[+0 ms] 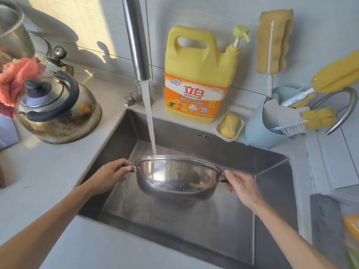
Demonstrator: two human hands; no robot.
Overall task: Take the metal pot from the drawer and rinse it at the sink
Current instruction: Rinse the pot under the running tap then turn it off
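Both hands, left hand (110, 174) at nine o'clock and right hand (240, 186) at three, grasp the metal pot (178, 177) by its handles, level under the tap stream (150, 121).

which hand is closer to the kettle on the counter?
Left. The left hand grips the near-side handle of the round steel pot in the sink, on the side of the tarnished steel kettle. The right hand holds the opposite handle, farther away.
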